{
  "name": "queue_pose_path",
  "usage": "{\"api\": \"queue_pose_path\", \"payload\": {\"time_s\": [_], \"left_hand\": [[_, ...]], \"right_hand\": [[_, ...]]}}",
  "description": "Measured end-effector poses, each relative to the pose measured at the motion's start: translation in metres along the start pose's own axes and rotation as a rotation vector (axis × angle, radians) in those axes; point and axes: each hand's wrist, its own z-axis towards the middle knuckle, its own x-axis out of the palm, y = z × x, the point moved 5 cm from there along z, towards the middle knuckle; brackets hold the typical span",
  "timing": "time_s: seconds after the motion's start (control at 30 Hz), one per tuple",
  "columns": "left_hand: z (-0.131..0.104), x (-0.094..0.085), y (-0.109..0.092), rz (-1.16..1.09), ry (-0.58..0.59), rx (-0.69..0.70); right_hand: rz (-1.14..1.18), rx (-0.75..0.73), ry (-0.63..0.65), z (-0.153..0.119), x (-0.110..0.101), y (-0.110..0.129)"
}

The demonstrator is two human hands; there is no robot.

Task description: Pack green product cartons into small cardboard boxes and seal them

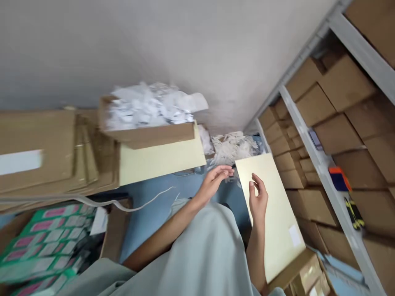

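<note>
My left hand (216,179) is raised above my lap with its fingers stretched out and nothing in it. To its right, my right hand (258,195) is also bare, thumb and fingers apart. It shows in front of a pale yellow board (279,213) that carries a small white label; whether they touch I cannot tell. Beyond my left hand lies a heap of whitish scraps (236,148) near the wall. A second pale yellow board (160,158) lies to the left, under a cardboard box (151,135) heaped with crumpled white paper or film (151,105).
Metal shelving (321,160) packed with brown cartons (311,107) runs along the right. On the left lie flat cardboard pieces (33,139), a white cable (117,204) and a carton of green and pink packets (46,238). An open carton (293,267) stands at lower right.
</note>
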Motion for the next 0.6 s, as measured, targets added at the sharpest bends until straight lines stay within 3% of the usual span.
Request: {"api": "queue_pose_path", "payload": {"time_s": [0.13, 0.33, 0.47, 0.6], "left_hand": [[-0.005, -0.097, -0.043, -0.106, -0.334, 0.147], [-0.055, -0.211, -0.068, -0.253, -0.79, 0.279], [-0.109, -0.267, -0.063, -0.352, -1.124, 0.336], [-0.16, -0.293, -0.044, -0.449, -1.415, 0.391]], "right_hand": [[0.035, -0.149, 0.302, 0.028, 0.101, 0.05], [0.056, -0.31, 0.753, 0.052, 0.238, 0.099], [0.071, -0.402, 1.038, 0.051, 0.329, 0.136], [0.096, -0.515, 1.252, 0.029, 0.399, 0.18]]}}
